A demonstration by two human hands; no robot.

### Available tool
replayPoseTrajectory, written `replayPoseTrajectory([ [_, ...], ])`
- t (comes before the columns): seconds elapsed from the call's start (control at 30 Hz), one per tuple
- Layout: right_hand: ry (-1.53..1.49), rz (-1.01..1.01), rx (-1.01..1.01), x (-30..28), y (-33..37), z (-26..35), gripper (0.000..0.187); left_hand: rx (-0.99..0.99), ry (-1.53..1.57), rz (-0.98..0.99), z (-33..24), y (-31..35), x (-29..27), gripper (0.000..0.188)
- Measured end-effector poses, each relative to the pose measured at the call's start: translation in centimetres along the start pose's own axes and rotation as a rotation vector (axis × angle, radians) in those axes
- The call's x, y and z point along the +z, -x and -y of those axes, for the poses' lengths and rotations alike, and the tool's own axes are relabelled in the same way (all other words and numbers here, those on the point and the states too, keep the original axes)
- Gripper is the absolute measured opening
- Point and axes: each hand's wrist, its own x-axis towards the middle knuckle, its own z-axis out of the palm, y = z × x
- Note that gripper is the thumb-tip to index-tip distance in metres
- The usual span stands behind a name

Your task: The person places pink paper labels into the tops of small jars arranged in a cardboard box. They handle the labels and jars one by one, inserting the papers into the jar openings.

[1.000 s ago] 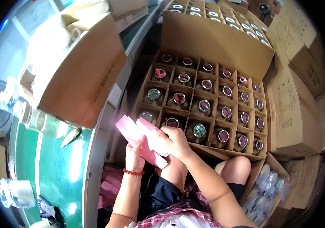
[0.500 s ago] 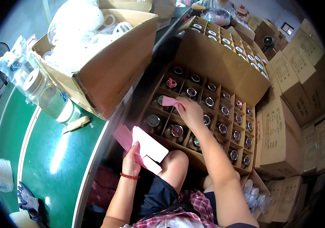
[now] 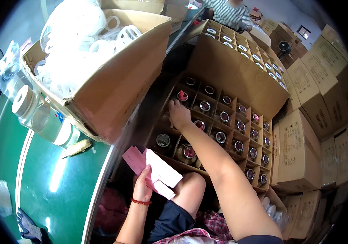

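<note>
In my left hand (image 3: 143, 186) is a fanned stack of pink paper slips (image 3: 163, 166), pinched under the thumb above my knee. My right hand (image 3: 178, 115) reaches into the left side of a divided carton (image 3: 226, 77), its fingers closed at the mouth of a bottle that it covers. Whatever those fingers hold is hidden. Silvery-rimmed glass bottles (image 3: 163, 140) stand upright in the carton's cardboard compartments. Pink paper (image 3: 182, 96) sticks out of one bottle just beyond my right hand, and pink shows inside several others.
On the green table (image 3: 40, 179) at left stand a box of white plastic rings (image 3: 117, 81) and a clear jar (image 3: 40, 116). A yellow-handled tool (image 3: 77, 148) and glove (image 3: 29, 225) lie there. Stacked cartons (image 3: 300, 150) line the right. A person (image 3: 228, 14) is at the back.
My right hand has moved left and down onto a bottle mouth; the pink slip it held is now out of sight. My left hand keeps its stack. The view has shifted slightly.
</note>
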Motion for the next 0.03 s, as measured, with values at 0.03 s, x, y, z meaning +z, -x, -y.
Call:
replayPoseTrajectory([
  [0.03, -0.077, -0.04, 0.038, -0.32, 0.09, -0.41, 0.045, -0.002, 0.0, 0.01, 0.0, -0.26, 0.27, 0.037],
])
